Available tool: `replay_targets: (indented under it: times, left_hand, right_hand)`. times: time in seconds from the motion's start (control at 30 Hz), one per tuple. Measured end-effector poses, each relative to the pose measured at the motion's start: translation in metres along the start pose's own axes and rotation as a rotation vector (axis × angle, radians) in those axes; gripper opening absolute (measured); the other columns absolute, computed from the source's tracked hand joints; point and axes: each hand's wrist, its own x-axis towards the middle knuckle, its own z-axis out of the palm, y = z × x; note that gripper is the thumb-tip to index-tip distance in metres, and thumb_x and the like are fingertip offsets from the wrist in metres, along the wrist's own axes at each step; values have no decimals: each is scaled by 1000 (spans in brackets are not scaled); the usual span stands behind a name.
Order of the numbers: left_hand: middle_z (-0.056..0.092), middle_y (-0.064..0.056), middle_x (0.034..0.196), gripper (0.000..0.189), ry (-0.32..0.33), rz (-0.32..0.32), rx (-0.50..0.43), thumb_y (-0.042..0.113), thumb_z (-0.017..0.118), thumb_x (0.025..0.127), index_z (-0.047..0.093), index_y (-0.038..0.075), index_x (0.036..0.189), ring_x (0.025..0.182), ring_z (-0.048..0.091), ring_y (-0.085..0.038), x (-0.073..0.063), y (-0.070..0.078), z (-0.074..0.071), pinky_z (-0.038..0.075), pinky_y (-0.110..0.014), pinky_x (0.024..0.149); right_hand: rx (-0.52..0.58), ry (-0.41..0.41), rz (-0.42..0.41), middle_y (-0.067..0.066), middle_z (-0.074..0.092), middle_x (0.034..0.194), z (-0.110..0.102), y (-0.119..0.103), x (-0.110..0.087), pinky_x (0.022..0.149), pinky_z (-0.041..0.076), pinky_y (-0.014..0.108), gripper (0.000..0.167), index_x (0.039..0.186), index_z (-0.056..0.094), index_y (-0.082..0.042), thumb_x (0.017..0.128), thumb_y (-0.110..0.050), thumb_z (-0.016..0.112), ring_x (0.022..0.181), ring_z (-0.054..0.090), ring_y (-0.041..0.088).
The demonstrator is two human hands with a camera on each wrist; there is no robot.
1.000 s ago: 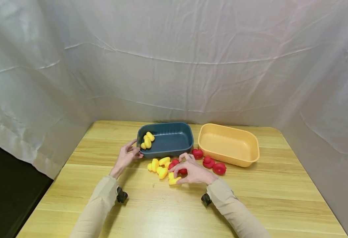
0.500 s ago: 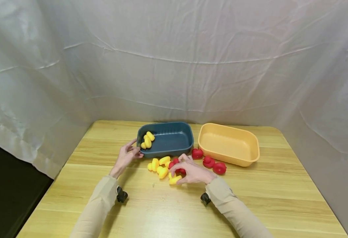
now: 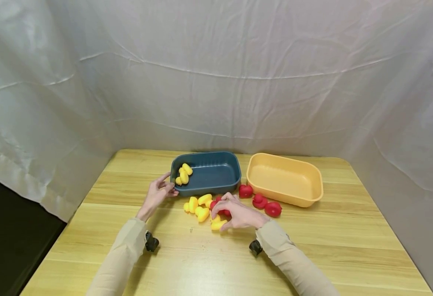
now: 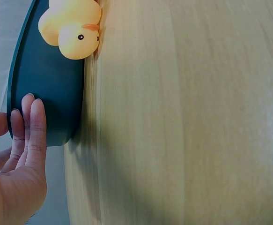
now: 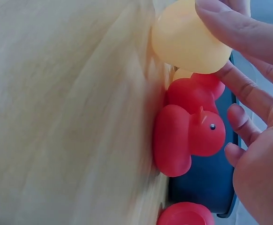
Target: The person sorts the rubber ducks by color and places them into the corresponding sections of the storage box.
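My right hand holds a yellow rubber duck between thumb and fingers, low over the table at the front of the pile. The same duck shows partly under the hand in the head view. Red rubber ducks lie just beside it, partly covered by the hand. My left hand grips the near left corner of the dark blue bin, its fingers along the outer wall. Inside that bin, yellow ducks sit at the left end.
More yellow ducks lie in front of the blue bin. Several red ducks lie to the right, in front of the yellow-orange bin. A pale curtain closes off the wooden table behind.
My right hand's fingers have shifted slightly around the yellow duck, which has moved a little to the right. The left hand and both bins have stayed in place.
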Motion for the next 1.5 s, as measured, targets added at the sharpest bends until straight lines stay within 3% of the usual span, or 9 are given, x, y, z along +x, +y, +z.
replay_targets:
  times: [0.53, 1.0, 1.33, 1.5]
  left_hand:
    - [65, -23, 107, 59, -4, 16, 4, 2, 49, 102, 28, -1, 157, 77, 72, -9, 0, 0, 0, 62, -42, 92]
    - [66, -21, 103, 59, 1, 18, 6, 2, 50, 101, 29, 0, 157, 77, 72, -10, 1, -1, 0, 62, -44, 92]
    - [65, -22, 104, 59, 0, 15, 7, 2, 49, 101, 29, 0, 157, 77, 72, -10, 0, -1, 0, 62, -44, 92]
    - [65, -26, 107, 59, 3, 17, 11, 2, 49, 101, 29, -1, 157, 76, 71, -9, 0, -1, 0, 63, -41, 90]
  right_hand:
    - [202, 144, -42, 2, 67, 126, -1, 8, -1, 110, 44, 45, 41, 119, 71, -15, 80, -18, 85, 122, 53, 22]
    - [349, 256, 76, 1, 66, 127, 1, 11, 1, 111, 49, 51, 46, 124, 69, -17, 81, -25, 85, 122, 58, 24]
    - [564, 323, 90, 8, 62, 130, 3, 9, 5, 116, 46, 49, 48, 127, 67, -10, 82, -18, 84, 124, 60, 26]
    - [600, 340, 60, 14, 61, 129, 0, 8, 9, 112, 47, 53, 49, 129, 65, -2, 84, -13, 81, 119, 63, 26]
